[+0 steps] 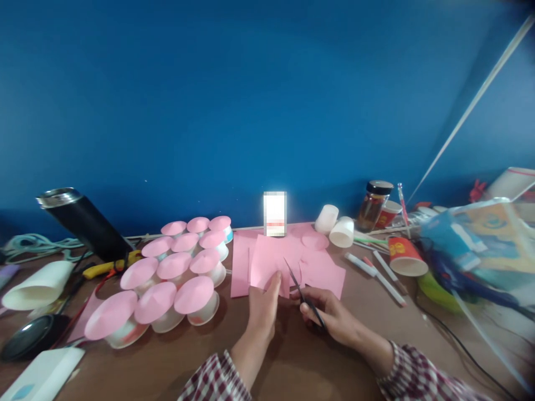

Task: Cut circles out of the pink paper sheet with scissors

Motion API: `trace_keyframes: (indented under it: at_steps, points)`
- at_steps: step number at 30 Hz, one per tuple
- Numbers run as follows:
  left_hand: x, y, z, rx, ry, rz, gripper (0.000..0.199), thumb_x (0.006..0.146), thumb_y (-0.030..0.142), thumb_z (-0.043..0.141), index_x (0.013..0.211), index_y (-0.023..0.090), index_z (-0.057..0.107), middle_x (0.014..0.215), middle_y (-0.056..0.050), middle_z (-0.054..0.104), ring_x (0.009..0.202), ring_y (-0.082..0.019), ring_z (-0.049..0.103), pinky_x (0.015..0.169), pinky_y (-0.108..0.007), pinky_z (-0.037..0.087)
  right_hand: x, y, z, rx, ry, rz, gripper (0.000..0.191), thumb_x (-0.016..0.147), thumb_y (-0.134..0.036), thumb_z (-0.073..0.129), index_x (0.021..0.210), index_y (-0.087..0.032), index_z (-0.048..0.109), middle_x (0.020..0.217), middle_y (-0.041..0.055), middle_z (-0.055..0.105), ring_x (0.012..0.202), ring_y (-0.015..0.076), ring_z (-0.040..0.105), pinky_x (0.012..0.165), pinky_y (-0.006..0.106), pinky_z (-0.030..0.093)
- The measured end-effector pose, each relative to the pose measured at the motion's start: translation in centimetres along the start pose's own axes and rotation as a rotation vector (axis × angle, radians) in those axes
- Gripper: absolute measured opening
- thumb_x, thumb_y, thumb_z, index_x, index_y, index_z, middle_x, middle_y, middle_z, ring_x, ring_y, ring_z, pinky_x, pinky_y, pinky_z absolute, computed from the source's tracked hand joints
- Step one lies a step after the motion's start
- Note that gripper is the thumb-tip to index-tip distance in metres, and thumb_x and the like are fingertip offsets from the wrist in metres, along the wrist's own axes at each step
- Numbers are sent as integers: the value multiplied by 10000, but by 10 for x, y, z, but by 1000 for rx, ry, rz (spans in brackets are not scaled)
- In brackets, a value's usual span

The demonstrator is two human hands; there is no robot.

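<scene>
A sheet of pink paper (271,257) is held up by my left hand (264,309), whose thumb lies on its lower edge while the fingers are hidden behind it. My right hand (326,313) grips a pair of scissors (295,278) with dark handles. The blades point up and left, in front of the paper's right side; I cannot tell whether they touch it. Beneath and around lie more pink sheets (328,273) and a pink paper disc (315,241).
Left stand rows of paper cups topped with pink cones (156,302), beside a black flask (83,225) and yellow-handled tool (111,266). Right are white cups (326,219), markers (387,284), a dark-lidded jar (374,206), a red cup (405,256) and plastic bags (480,245). A blue wall (267,111) rises behind.
</scene>
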State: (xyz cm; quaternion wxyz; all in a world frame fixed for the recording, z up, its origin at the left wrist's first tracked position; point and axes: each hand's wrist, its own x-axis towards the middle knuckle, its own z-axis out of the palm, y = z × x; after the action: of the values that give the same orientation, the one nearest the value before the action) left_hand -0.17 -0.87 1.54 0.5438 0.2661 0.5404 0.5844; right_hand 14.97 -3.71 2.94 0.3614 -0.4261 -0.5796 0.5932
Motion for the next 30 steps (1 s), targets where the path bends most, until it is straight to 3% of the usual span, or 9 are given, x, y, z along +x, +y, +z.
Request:
trace_keyframes:
  at_steps: [5, 12, 20, 30]
  points:
    - [-5, -4, 4, 5, -76, -49, 449, 636, 405, 754, 922, 66, 683, 833, -167, 714, 759, -273, 682, 668, -364, 546, 2, 4, 0, 5, 46, -54, 407, 776, -516, 637, 894, -128, 600, 608, -13, 515, 534, 97, 450, 448, 188, 345]
    - [-9, -7, 6, -58, -91, -104, 478, 576, 386, 795, 900, 54, 682, 803, -160, 713, 792, -284, 680, 688, -365, 547, 2, 4, 2, 18, 61, -67, 362, 789, -502, 630, 770, -151, 544, 599, -19, 514, 507, 81, 432, 416, 170, 311]
    - [-10, -4, 6, -12, -112, -71, 476, 621, 384, 768, 954, 59, 667, 913, -175, 706, 862, -282, 668, 741, -369, 532, 2, -1, 3, 22, 89, -37, 400, 762, -543, 635, 757, -156, 532, 587, -20, 511, 503, 85, 430, 414, 179, 299]
    - [-11, -4, 7, -1, -113, -78, 482, 607, 370, 778, 972, 74, 669, 898, -152, 710, 826, -263, 671, 731, -368, 529, 3, -1, 4, 19, 109, -32, 419, 741, -559, 646, 773, -159, 527, 573, -30, 504, 485, 83, 426, 411, 183, 312]
